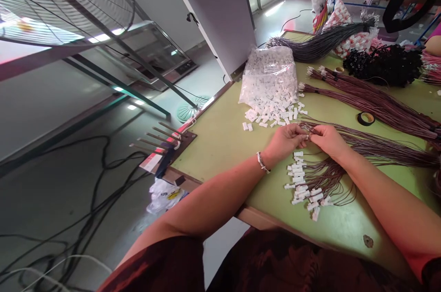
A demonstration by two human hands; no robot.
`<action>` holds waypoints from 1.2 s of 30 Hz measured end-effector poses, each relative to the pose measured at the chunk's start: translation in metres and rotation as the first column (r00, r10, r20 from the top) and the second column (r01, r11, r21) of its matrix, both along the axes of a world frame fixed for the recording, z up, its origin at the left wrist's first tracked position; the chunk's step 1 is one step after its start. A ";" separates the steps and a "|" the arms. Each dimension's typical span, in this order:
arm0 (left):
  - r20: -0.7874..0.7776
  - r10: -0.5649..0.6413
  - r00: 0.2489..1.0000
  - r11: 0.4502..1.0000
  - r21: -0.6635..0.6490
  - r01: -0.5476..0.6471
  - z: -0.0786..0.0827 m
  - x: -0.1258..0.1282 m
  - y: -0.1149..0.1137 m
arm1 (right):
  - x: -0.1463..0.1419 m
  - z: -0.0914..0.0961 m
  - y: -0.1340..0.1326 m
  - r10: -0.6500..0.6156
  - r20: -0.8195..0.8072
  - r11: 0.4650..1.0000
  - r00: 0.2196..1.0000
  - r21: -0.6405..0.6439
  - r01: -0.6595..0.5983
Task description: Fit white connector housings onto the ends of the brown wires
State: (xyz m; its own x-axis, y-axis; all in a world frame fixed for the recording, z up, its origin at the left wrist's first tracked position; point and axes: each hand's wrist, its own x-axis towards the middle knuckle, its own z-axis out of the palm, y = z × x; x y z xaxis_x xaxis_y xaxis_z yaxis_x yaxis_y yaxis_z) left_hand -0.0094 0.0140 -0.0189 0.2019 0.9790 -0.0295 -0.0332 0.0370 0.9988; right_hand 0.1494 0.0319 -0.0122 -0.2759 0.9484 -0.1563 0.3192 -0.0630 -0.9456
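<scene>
My left hand [286, 141], with a bracelet at its wrist, is closed in a pinch on a small white plastic connector, mostly covered by the fingertips. Right against it, my right hand [329, 141] pinches a thin brown wire; the wire's end is hidden between the fingers. Loose brown wires [370, 142] run from under my hands to the right. Nearer me lie several white connectors [300, 173] joined to brown wires, in a rough column. Just beyond my left hand, loose white connectors [272, 110] spill from a clear plastic bag [270, 71].
On the green table [220, 145] lie a roll of black tape [365, 118], tied brown wire bundles [365, 99], a dark wire bundle [317, 43] and a black heap of parts [384, 64]. A pronged metal rack [168, 142] sits at the left edge. A fan [65, 2] stands at upper left.
</scene>
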 end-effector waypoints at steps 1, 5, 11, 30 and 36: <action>0.005 0.001 1.000 1.000 -0.009 -0.001 0.000 0.000 0.000 | 0.000 -0.001 0.000 -0.006 0.014 1.000 1.000 0.007 0.006; 0.006 0.002 1.000 0.999 -0.033 -0.002 0.000 -0.003 -0.001 | 0.001 -0.002 0.001 0.001 0.050 1.000 0.999 0.030 -0.003; 0.019 -0.011 1.000 0.997 -0.074 0.012 0.001 0.001 0.000 | 0.000 -0.005 0.000 -0.026 0.104 0.994 0.994 0.107 0.015; -0.021 0.030 0.999 0.999 0.036 -0.029 -0.010 0.005 -0.001 | -0.002 -0.001 0.000 -0.015 0.059 0.995 0.998 0.098 0.009; -0.190 -0.122 0.974 0.988 0.073 0.138 0.004 -0.015 -0.008 | 0.003 0.002 -0.003 0.071 0.058 0.997 0.996 -0.042 -0.068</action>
State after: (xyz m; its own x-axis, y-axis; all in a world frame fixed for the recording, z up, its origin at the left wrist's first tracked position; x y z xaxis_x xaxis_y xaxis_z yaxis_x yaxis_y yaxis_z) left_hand -0.0241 0.0057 -0.0145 0.3263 0.9452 0.0041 0.1516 -0.0567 0.9868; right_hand 0.1527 0.0290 -0.0100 -0.3299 0.9199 -0.2119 0.3796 -0.0763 -0.9220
